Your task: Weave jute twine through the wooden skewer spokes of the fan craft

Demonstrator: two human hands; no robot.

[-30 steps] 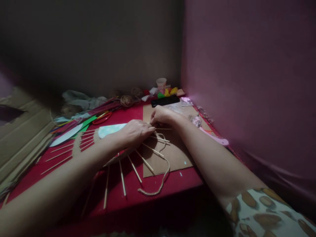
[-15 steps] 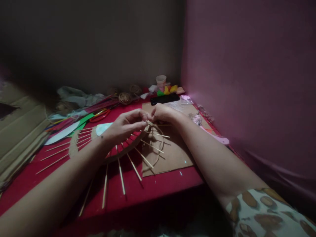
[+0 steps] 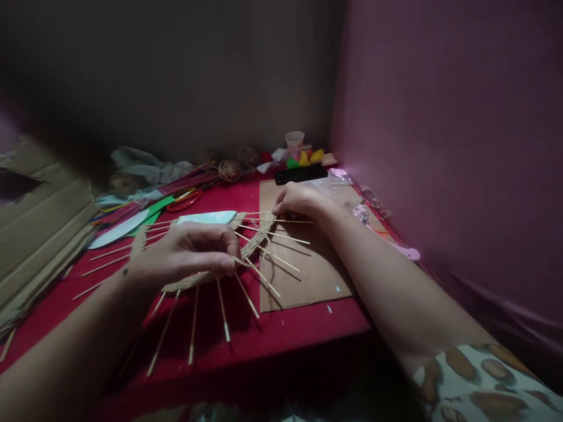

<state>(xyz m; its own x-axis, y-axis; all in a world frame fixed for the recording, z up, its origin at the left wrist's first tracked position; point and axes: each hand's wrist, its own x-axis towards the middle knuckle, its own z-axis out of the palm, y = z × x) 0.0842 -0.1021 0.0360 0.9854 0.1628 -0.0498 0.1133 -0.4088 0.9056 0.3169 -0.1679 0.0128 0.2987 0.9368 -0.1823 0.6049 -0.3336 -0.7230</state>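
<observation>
A half-round frame of thin wooden sticks (image 3: 223, 310) with a woven twine band (image 3: 259, 237) lies over the table, its sticks fanning outward. A pale blue piece (image 3: 206, 217) sits at its centre, partly covered by my left hand (image 3: 191, 249). Thumb and forefinger of that hand are pinched on a strand of twine near the front of the band. My right hand (image 3: 297, 200) is closed at the band's far right end, gripping the woven frame there; its fingertips are partly hidden.
Under the frame's right side lies a cardboard sheet (image 3: 308, 287) on the red table (image 3: 259, 346). Behind are a black phone (image 3: 301, 174), a cup (image 3: 294, 139), twine balls (image 3: 229, 170) and red-handled scissors (image 3: 185, 200). A pink wall (image 3: 448, 117) bounds the right.
My left hand has moved away from my right, down and to the left along the band, pinching the twine. My right hand stays at the band's far end. The view has shifted slightly.
</observation>
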